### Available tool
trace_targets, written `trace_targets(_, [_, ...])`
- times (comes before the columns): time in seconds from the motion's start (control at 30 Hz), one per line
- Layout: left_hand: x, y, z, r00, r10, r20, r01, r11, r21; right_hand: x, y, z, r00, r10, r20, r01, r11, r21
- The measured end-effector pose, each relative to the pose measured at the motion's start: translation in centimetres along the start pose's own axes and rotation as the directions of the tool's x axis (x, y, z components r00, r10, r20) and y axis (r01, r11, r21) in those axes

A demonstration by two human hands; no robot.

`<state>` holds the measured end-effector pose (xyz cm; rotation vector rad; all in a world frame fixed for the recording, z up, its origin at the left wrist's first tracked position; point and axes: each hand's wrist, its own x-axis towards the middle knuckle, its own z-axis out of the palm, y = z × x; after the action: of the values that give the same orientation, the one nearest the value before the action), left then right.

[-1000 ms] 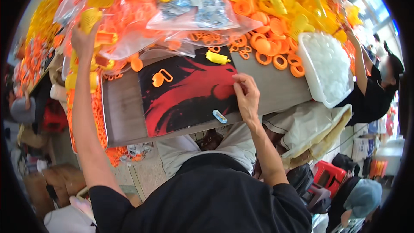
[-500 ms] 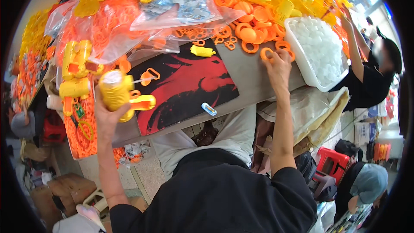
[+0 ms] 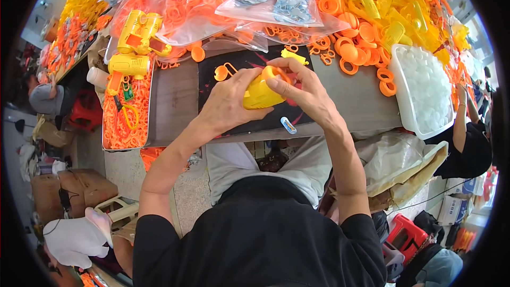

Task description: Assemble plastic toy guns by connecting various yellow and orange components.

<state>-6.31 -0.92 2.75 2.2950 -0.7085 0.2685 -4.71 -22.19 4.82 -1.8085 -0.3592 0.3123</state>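
My left hand [image 3: 226, 101] grips a yellow plastic toy body [image 3: 258, 95] above the dark mat. With my right hand [image 3: 314, 98], I hold an orange ring [image 3: 270, 71] against the body's far end, thumb and fingers around it. The two parts touch; I cannot tell whether the ring is seated. The body's handle is hidden by my hands. Just beyond my left hand lies an orange part with a loop [image 3: 221, 73]. A small yellow piece [image 3: 294, 56] rests past my right hand, and a little blue-and-white oval piece [image 3: 288, 125] lies near the table's front edge.
Yellow toy bodies [image 3: 139, 32] sit at the left, over a tray of orange parts [image 3: 125, 133]. Clear bags [image 3: 175, 10] and heaped orange caps [image 3: 350, 52] and yellow parts [image 3: 366, 0] line the back. A white bin [image 3: 419, 127] of translucent pieces stands right; a person [image 3: 467, 143] works beyond.
My left hand has brought the yellow body from the left to the middle. My right hand has carried an orange ring from the right pile to it. The view has shifted.
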Motion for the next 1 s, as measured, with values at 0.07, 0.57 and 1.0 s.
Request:
trace_targets(0.07, [0.1,-0.4,0.4,0.999,0.049,-0.017,-0.048,0.998,0.041,0.4,0.1,-0.2,0.999,-0.034,-0.002,0.034,0.999,-0.023])
trace_targets(0.57, [1.9,-1.0,-0.7,0.994,-0.027,0.106,0.045,0.983,-0.175,5.4,0.0,-2.8,0.992,-0.009,0.127,0.048,0.95,-0.307])
trace_targets(1.0, [2.7,-2.9,-0.8,0.99,-0.009,0.143,0.041,0.974,-0.222,4.8,1.0,-4.2,0.96,-0.078,0.268,0.092,0.995,-0.039])
